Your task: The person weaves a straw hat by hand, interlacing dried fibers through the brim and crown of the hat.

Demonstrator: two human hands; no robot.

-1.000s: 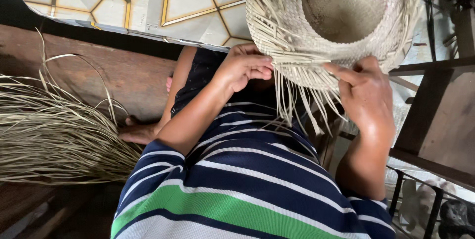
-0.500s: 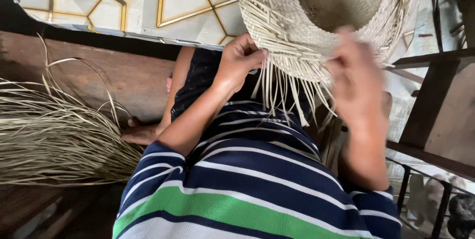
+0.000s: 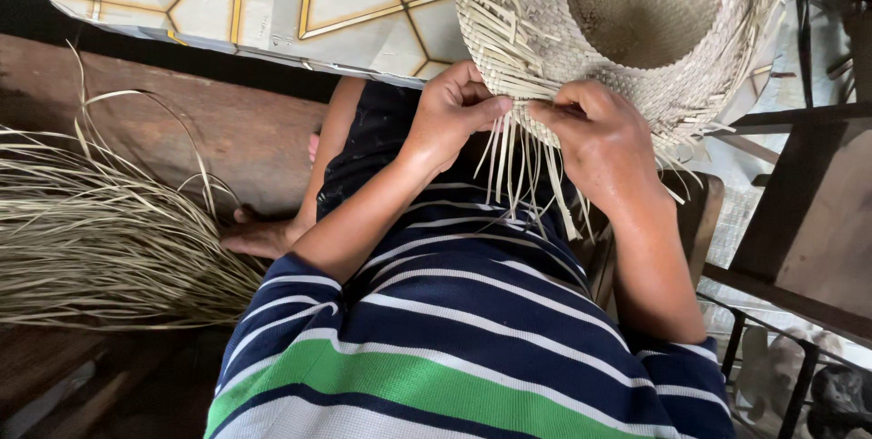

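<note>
The straw hat (image 3: 627, 35) was a pale, round weave of flat dry strips, its crown a finer mesh and its brim unfinished, with loose ends sticking out all around and a fringe of long strips (image 3: 522, 171) hanging from the near edge. It sat high in the view, above the person's lap, its far rim cut off by the top of the frame. The left hand (image 3: 450, 117) was curled on the brim's near edge, thumb pressed against the weave and fingers tucked behind it. The right hand (image 3: 599, 139) was closed in a narrow pinch on the strip ends just beside it, the 2 thumbs nearly touching. To the left, well apart, a bundle of long dry fibres (image 3: 100, 248) fanned over the brown wooden bench (image 3: 227, 126); dark wooden chair frames (image 3: 799, 230) crowded the right side, leaving little room there. Compared with 0.5 s before, the right hand had come in to the brim beside the left, and the hat sat slightly lower and further right.
</note>
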